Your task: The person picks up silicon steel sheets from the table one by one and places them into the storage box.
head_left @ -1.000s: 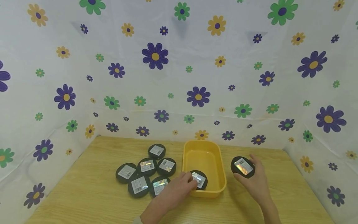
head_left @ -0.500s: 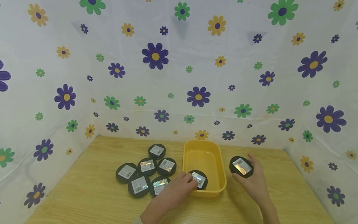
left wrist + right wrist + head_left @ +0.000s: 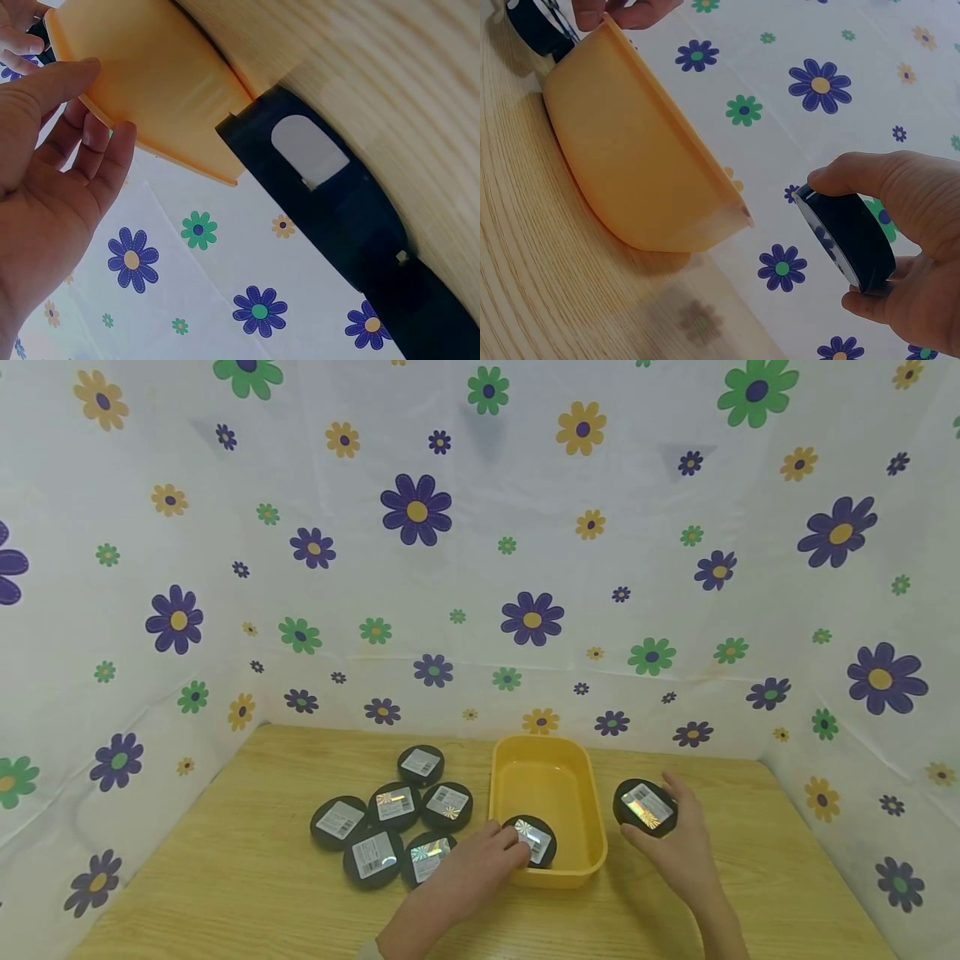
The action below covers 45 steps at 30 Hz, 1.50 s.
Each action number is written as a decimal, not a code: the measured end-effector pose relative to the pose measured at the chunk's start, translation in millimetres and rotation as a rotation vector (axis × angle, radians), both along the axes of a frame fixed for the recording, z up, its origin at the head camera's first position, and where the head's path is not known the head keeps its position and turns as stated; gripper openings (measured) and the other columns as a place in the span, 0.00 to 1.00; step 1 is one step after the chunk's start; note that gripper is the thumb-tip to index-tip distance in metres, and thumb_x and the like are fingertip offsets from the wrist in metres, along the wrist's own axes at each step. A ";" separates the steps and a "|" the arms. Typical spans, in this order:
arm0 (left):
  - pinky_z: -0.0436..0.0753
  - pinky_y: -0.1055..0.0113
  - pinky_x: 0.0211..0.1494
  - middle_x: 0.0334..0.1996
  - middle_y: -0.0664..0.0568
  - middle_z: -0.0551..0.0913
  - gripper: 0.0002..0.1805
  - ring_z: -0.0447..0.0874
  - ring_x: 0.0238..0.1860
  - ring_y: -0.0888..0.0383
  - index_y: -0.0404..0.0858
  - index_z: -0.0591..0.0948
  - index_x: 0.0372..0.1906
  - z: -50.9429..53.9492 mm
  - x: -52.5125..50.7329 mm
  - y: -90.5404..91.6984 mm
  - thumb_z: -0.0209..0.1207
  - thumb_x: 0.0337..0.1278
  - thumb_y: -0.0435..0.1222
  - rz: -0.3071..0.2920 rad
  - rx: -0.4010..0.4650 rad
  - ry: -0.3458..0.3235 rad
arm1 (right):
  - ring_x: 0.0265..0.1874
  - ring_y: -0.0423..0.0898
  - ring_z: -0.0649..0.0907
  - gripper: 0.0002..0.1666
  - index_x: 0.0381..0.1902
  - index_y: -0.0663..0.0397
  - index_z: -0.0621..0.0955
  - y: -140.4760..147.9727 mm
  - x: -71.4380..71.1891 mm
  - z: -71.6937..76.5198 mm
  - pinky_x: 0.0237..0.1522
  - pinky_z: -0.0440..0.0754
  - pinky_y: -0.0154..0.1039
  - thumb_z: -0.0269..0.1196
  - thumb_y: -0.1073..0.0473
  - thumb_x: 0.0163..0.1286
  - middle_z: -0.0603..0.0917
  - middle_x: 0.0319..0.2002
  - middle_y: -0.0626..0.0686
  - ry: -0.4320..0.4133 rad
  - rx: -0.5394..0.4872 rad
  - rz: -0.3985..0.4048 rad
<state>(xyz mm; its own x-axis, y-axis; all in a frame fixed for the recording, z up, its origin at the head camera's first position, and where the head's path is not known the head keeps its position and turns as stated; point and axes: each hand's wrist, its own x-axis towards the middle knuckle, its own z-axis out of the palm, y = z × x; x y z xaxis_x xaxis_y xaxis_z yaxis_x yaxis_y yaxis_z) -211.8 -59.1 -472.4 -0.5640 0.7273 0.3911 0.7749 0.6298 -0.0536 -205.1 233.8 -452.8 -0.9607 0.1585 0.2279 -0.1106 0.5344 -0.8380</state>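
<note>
A round black container with a silvery label (image 3: 647, 807) is pinched between the thumb and fingers of my right hand (image 3: 678, 852), off the table to the right of the yellow tray (image 3: 551, 878). In the right wrist view that black container (image 3: 849, 234) is seen from its side. My left hand (image 3: 480, 868) reaches over the tray's near left corner, its fingers at another black container (image 3: 538, 842) within the tray. From the left wrist view, my left hand (image 3: 64, 150) has curved fingers at the tray's rim (image 3: 169, 154); the container there is hidden.
Several black labelled containers (image 3: 372, 858) lie grouped on the wooden table (image 3: 247, 860) left of the tray, one partly behind my left hand. A white cloth with printed flowers (image 3: 480, 552) stands behind the table and at both sides.
My right hand has shifted slightly left toward the tray with its black container. My left hand and the containers on the table have stayed in place.
</note>
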 end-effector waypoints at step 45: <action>0.69 0.77 0.32 0.32 0.58 0.72 0.13 0.69 0.34 0.61 0.49 0.77 0.34 -1.7 -0.2 0.0 0.70 0.47 0.33 0.018 -0.001 0.016 | 0.64 0.65 0.69 0.57 0.74 0.59 0.57 -17.6 3.7 7.2 0.63 0.69 0.62 0.76 0.63 0.52 0.64 0.70 0.69 0.035 0.007 0.048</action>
<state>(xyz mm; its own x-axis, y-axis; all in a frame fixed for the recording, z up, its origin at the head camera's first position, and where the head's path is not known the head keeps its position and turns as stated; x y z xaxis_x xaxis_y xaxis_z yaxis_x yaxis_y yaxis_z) -212.0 -59.1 -474.1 -0.5707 0.7175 0.3994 0.7627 0.6434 -0.0659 -201.4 216.3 -445.7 -0.9585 0.1105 0.2627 -0.1658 0.5335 -0.8294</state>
